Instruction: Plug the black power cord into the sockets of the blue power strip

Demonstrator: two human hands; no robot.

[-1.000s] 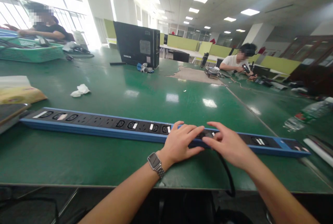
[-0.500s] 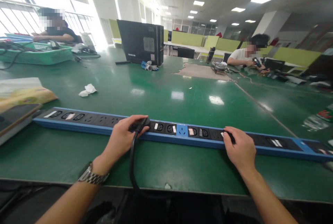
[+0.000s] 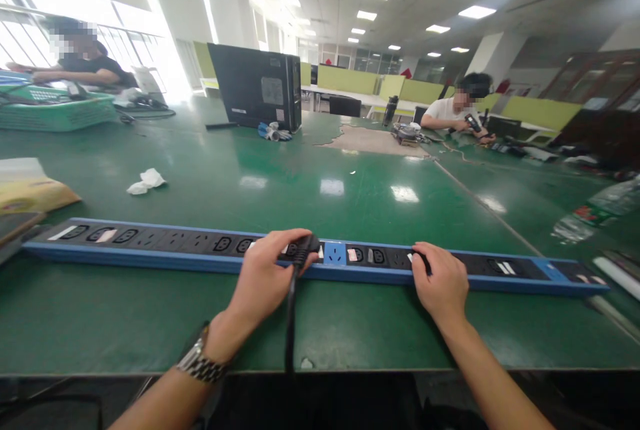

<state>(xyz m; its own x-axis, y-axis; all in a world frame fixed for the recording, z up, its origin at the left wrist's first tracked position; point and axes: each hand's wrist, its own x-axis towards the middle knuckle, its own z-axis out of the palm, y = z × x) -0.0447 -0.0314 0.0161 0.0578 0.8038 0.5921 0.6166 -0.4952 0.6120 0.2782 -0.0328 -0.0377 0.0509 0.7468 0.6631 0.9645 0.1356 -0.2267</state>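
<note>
Pinching the plug (image 3: 311,243) between thumb and fingers: left hand (image 3: 265,278), over the strip (image 3: 365,273), near the blue socket (image 3: 335,254). Cord (image 3: 291,323) runs down past the table (image 3: 360,330) edge. Right hand (image 3: 443,283) pinches a dark part (image 3: 424,261) at the strip; kind unclear. Strip lies lengthwise along the table.

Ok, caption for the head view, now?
Left hand holds a black plug over a blue-edged power strip; right hand rests farther along it.
</note>
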